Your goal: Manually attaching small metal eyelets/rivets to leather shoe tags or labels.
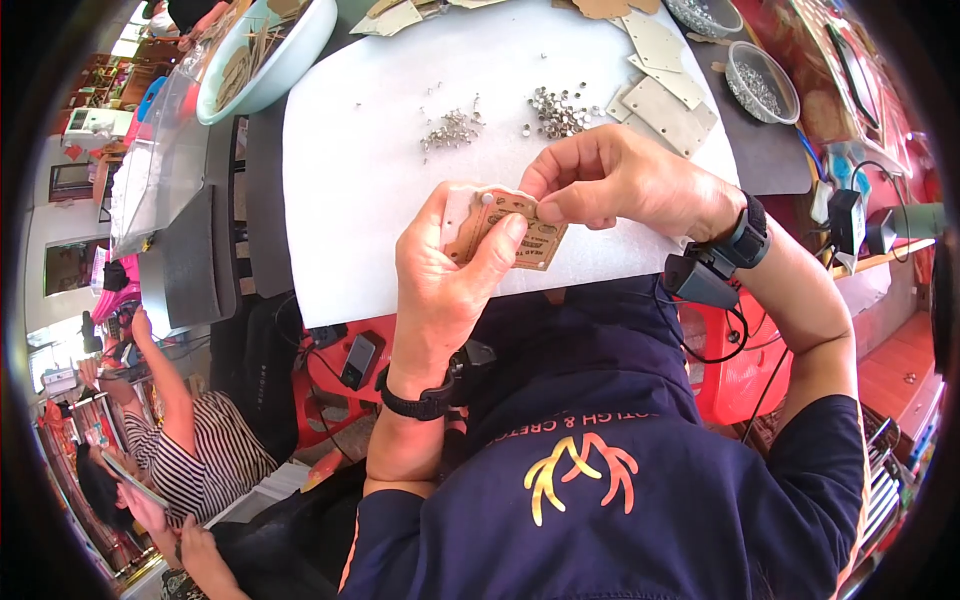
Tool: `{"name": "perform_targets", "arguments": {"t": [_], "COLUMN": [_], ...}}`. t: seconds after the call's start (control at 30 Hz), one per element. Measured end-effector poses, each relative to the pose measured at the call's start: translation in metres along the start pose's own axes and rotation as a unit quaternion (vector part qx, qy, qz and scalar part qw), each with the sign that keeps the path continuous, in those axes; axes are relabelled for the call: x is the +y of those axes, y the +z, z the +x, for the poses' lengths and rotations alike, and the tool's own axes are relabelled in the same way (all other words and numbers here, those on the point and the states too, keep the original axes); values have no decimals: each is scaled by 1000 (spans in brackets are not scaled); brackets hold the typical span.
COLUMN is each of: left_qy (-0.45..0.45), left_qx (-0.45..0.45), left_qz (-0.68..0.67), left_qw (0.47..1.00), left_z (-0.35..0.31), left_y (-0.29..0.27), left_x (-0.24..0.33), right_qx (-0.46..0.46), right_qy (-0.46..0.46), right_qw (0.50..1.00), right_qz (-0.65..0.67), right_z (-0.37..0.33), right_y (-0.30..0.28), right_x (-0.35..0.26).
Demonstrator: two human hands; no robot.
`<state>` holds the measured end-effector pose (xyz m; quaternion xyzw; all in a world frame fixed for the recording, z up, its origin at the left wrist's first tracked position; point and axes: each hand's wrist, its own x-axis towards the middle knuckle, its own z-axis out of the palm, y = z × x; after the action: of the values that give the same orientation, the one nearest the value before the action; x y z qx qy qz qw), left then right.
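Observation:
My left hand [440, 265] is closed on a small tan printed card [540, 243], its thumb lying across the front. Behind the card is a whitish layer with a wavy edge, and small holes and round metal studs sit near the corners. At the card's upper right corner, the fingers of my right hand [635, 180] are pinched together; whatever is between them is too small or hidden to make out. Beyond my hands on a white sheet [360, 210] lie a loose pile of small metal studs [452, 130] and a denser pile of metal caps [562, 112].
Flat grey-beige pieces with holes [668, 105] overlap at the sheet's right. A clear bowl of small metal parts [760, 85] stands beyond them. At the far left is a pale blue basin [290, 60] holding brown pieces. Another person in a striped shirt [235, 435] sits to the left.

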<state>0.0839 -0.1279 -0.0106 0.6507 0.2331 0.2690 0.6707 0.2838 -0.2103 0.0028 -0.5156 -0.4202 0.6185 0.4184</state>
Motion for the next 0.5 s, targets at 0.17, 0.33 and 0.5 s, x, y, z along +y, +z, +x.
{"name": "perform_targets", "arguments": {"t": [0.17, 0.33, 0.5], "left_qy": [4, 33, 30], "left_qx": [10, 14, 25], "left_qz": [-2, 44, 40], "left_qw": [1000, 998, 998], "left_z": [0, -1, -1], "left_y": [4, 2, 5], "left_x": [2, -2, -3], "right_qx": [19, 27, 26], "right_qy": [-34, -96, -49], "right_qw": [998, 988, 990], "right_qz": [-48, -115, -130], "right_z": [1, 2, -1], "right_y": [-1, 1, 4], "right_x": [7, 11, 2]}}
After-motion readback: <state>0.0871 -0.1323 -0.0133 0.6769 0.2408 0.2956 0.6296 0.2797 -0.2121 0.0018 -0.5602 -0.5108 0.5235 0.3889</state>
